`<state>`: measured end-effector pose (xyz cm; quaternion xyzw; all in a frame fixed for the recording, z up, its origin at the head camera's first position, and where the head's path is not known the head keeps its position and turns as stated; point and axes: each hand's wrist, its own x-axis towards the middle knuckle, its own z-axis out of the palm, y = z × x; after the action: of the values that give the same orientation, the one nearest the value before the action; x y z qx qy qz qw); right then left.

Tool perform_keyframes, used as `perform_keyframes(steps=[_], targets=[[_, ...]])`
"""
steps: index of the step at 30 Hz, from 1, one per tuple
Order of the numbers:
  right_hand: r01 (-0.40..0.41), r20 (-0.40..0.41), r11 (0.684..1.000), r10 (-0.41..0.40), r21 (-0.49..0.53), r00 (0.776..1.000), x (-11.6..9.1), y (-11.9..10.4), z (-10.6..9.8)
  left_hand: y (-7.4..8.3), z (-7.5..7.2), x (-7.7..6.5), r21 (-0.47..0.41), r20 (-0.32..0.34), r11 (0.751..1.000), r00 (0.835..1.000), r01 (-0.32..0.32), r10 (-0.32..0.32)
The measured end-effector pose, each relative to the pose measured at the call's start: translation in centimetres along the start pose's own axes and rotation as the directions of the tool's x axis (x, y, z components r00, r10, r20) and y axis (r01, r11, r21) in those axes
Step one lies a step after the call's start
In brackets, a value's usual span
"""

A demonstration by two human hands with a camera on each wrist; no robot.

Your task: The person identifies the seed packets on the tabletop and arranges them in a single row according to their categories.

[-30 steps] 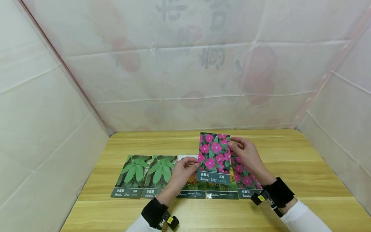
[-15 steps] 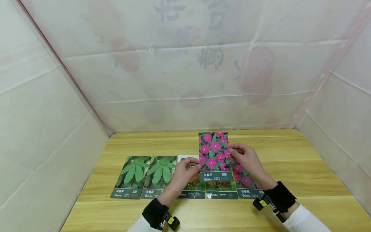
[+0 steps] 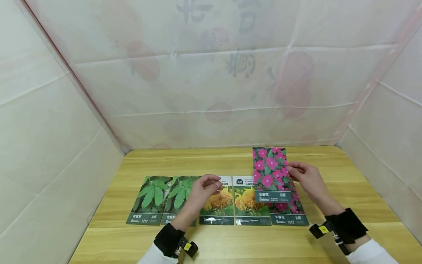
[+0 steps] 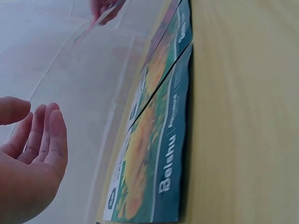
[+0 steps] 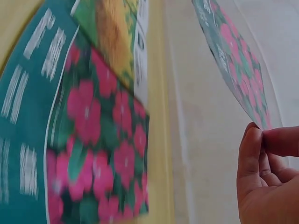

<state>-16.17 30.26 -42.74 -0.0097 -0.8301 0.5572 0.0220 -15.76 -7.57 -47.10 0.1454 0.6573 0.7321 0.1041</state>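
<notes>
Between the thumb and fingers of my right hand, a seed packet with pink flowers is pinched by its right edge and held up above the table. A matching pink-flower packet lies beneath it, partly covered. My left hand hovers over the row with fingers loosely bent and nothing in them; the left wrist view shows a gap between thumb and fingers. Near it lie two yellow-flower packets side by side. Farther left are two green-leaf packets, the second partly behind the left hand.
The packets form one row on a light wooden table. Pale cloth walls with faint red prints enclose the back and both sides. Each wrist wears a black strap with a small camera.
The right hand has carried the pink-flower packet to the right, from over the yellow packets to over the lying pink one. The left hand has let go of it and moved slightly left.
</notes>
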Motion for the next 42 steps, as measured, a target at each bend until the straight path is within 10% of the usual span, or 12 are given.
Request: perform_keyframes(steps=[9,15,42], targets=[[-0.056,-0.081,0.990,0.045,-0.129,0.996,-0.6,2.7,-4.2,-2.2,-2.0,0.9,0.081,-0.038,0.995,0.997,-0.056,0.060],[-0.119,-0.059,0.973,0.109,-0.198,0.992,-1.4,4.6,-6.8,-4.4,-3.4,1.3,0.041,-0.083,0.999,0.996,0.023,-0.019],[-0.250,0.031,0.905,0.277,-0.345,0.960,-2.1,9.7,-12.3,-4.2,-5.4,0.4,0.054,-0.120,0.997,0.992,0.049,-0.042]])
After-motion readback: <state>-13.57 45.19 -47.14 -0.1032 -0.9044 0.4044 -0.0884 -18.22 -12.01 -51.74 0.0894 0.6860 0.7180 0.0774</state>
